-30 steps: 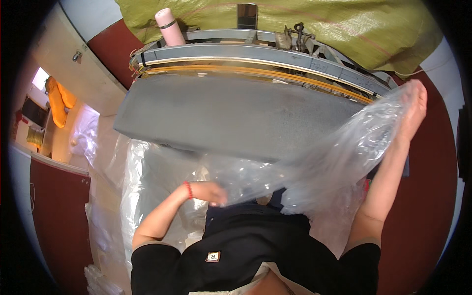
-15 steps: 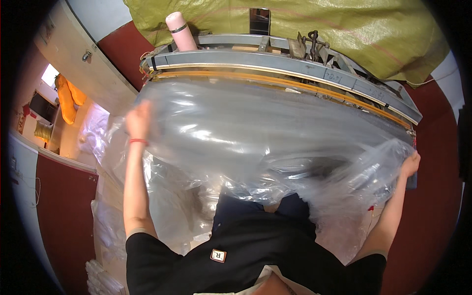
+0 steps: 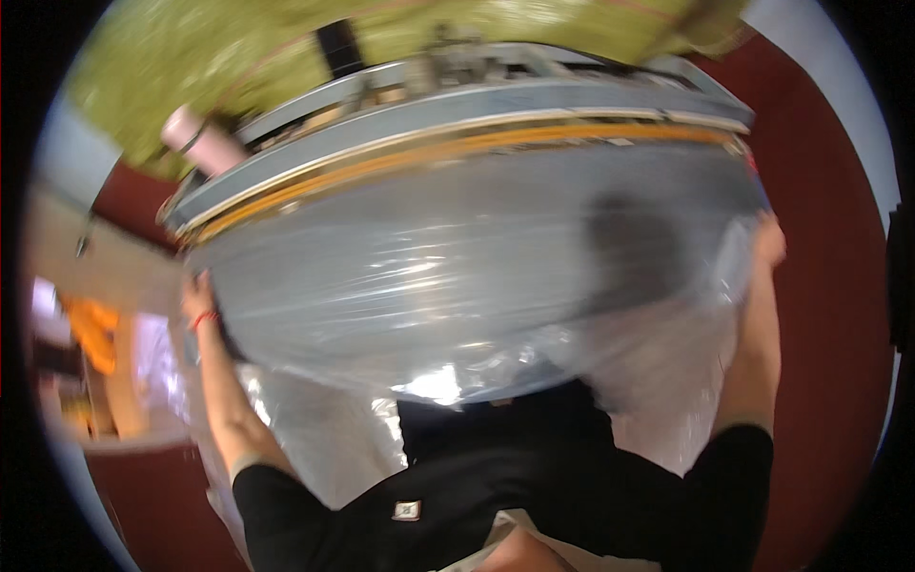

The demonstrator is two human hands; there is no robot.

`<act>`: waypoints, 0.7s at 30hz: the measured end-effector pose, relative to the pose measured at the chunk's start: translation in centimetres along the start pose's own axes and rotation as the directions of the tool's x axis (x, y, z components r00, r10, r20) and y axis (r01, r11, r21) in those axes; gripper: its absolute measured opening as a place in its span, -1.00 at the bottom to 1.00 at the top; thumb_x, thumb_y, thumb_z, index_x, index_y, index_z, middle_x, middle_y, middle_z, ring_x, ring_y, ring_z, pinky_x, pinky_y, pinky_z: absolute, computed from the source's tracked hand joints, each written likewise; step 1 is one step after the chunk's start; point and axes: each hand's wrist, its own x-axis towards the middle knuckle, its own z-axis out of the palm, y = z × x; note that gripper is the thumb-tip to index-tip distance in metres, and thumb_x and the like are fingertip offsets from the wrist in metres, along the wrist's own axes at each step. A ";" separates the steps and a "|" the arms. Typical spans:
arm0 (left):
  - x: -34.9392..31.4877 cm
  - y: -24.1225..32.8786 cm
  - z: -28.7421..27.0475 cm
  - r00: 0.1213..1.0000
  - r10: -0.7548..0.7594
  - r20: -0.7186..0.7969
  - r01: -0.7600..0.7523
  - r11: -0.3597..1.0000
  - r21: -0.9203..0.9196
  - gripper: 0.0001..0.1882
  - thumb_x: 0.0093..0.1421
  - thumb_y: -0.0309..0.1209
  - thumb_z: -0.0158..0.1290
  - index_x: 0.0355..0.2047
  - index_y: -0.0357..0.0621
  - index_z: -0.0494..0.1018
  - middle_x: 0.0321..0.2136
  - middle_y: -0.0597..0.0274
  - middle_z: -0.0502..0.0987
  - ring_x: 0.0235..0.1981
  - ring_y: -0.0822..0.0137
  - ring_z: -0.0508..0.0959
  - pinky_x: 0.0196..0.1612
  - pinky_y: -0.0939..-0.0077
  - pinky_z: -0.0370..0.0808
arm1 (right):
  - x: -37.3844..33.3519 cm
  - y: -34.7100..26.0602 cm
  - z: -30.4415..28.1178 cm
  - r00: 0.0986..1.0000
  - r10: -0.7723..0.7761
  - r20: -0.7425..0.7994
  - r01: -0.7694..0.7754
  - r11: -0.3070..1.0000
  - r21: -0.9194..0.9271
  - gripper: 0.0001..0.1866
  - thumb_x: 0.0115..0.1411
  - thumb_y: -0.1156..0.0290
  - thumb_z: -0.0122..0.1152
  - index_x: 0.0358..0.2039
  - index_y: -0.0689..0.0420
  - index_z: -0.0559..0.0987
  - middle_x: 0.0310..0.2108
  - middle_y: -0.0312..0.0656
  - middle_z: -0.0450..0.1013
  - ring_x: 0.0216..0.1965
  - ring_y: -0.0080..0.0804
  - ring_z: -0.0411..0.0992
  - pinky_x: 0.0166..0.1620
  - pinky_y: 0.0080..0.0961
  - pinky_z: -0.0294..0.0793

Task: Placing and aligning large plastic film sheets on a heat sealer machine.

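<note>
A wide sheet of clear plastic film (image 3: 381, 286) lies stretched over the grey worktop in front of me, with its near edge hanging down by my waist. My left hand (image 3: 198, 297), a red string round its wrist, is closed on the film at the left end of the worktop. At the right end, my right hand (image 3: 770, 242) grips the film's other side, where it gathers in folds. Both arms are spread wide. Motion blurs the fingers somewhat.
Behind the film runs a grey metal bar (image 3: 457, 107) with an orange strip (image 3: 457, 148). A pink bottle (image 3: 205, 143) and a dark phone-like slab (image 3: 339, 50) stand at the back, before a yellow-green woven sheet (image 3: 191, 67). More clear film hangs below the worktop.
My left hand has moved outward and down to the left end, my right hand upward. The film now lies flatter and tauter. The whole view has turned.
</note>
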 end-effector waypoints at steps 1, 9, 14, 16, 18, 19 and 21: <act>-0.1 0.7 -0.4 0.980 0.003 -0.200 -0.002 1.000 0.004 -0.51 0.03 -0.13 -0.01 -0.12 -0.24 0.36 -0.16 -0.10 0.41 -0.10 0.05 0.40 -0.03 0.30 0.29 | 0.4 -0.3 0.3 0.999 0.035 0.008 -0.035 0.999 -0.009 -0.63 0.11 0.07 -0.17 -0.17 -0.08 0.46 -0.23 -0.12 0.43 -0.19 -0.08 0.38 -0.17 -0.16 0.33; -23.7 28.7 -10.4 0.753 0.618 0.227 0.096 0.237 -0.967 -0.66 0.16 -0.21 -0.09 -0.19 -0.22 0.31 -0.29 0.20 0.42 -0.29 0.42 0.43 -0.32 0.67 0.32 | 0.3 -0.3 0.8 0.990 -0.119 -0.077 0.116 0.992 -0.040 -0.64 0.15 0.11 -0.17 -0.38 0.16 0.45 -0.47 0.05 0.44 -0.36 0.01 0.42 -0.30 -0.11 0.36; -40.8 36.1 -11.4 -0.151 0.873 0.464 0.351 0.486 -0.800 -0.67 0.14 -0.37 -0.08 -0.11 -0.28 0.32 -0.17 0.14 0.42 -0.14 0.31 0.43 -0.14 0.55 0.38 | 0.7 -0.4 1.1 0.991 -0.099 -0.090 0.105 0.993 0.061 -0.69 0.15 0.20 -0.14 -0.42 0.20 0.41 -0.50 0.12 0.42 -0.38 0.07 0.40 -0.33 -0.08 0.33; -45.8 37.4 -7.1 -0.025 0.930 0.366 0.198 0.363 -0.910 -0.61 0.12 -0.46 -0.05 -0.03 -0.31 0.24 -0.11 0.06 0.38 -0.08 0.36 0.37 -0.07 0.54 0.31 | 0.6 -1.0 1.3 0.992 -0.101 -0.074 0.105 0.993 0.058 -0.69 0.15 0.20 -0.16 -0.40 0.19 0.42 -0.49 0.10 0.43 -0.37 0.04 0.41 -0.32 -0.10 0.34; -48.4 37.3 -2.5 -0.032 0.922 0.385 0.096 0.386 -0.917 -0.62 0.11 -0.46 -0.04 -0.04 -0.29 0.27 -0.15 0.11 0.41 -0.14 0.40 0.40 -0.10 0.56 0.32 | 0.6 -1.3 1.2 0.993 -0.096 -0.062 0.099 0.994 0.052 -0.70 0.16 0.21 -0.18 -0.38 0.18 0.43 -0.47 0.08 0.44 -0.36 0.01 0.42 -0.30 -0.12 0.35; -48.5 38.3 -2.7 -0.042 0.916 0.400 -0.006 0.400 -0.917 -0.63 0.10 -0.46 -0.02 -0.06 -0.28 0.30 -0.19 0.15 0.44 -0.19 0.43 0.42 -0.13 0.57 0.32 | 0.5 -1.2 0.9 0.995 -0.085 -0.045 0.087 0.995 0.057 -0.71 0.15 0.22 -0.17 -0.38 0.17 0.43 -0.47 0.07 0.44 -0.35 0.01 0.41 -0.29 -0.12 0.35; -46.7 38.4 -4.1 -0.329 0.840 0.431 0.150 0.497 -0.855 -0.67 0.08 -0.45 0.01 -0.12 -0.28 0.35 -0.25 0.17 0.47 -0.24 0.43 0.43 -0.15 0.56 0.33 | 0.4 -1.4 0.7 0.996 -0.082 -0.027 0.084 0.994 0.071 -0.71 0.15 0.22 -0.17 -0.38 0.17 0.43 -0.46 0.06 0.44 -0.34 0.01 0.41 -0.28 -0.13 0.35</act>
